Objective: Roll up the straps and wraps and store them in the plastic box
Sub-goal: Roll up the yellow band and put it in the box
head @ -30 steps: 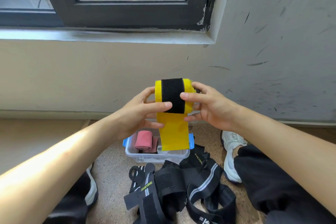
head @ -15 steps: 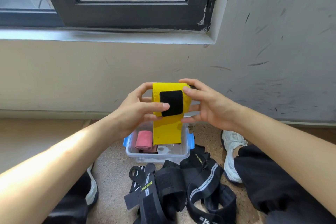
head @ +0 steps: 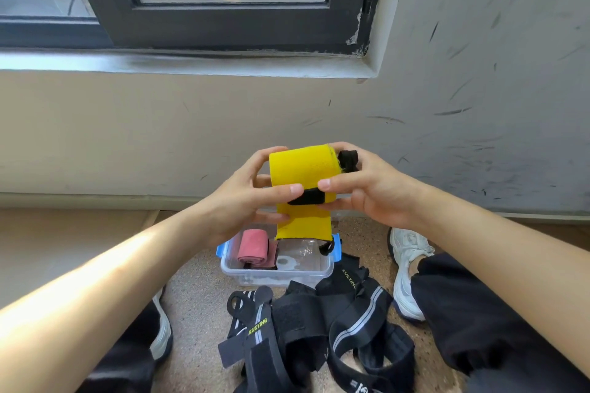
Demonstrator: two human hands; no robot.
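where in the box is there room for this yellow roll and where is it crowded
The plastic box is bare on its right half, between the pink roll and the right wall. Bare floor also lies between the box and the white shoe. Crowded: the box's left side, and the black straps piled in front.

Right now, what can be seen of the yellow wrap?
The yellow wrap is wide, woven-looking fabric, mostly rolled into a thick roll held sideways in the air. A black patch sits on its front; a black strap end sticks out at its right end. A short loose tail hangs over the box. The left hand and right hand grip its ends, thumbs pressing the front.
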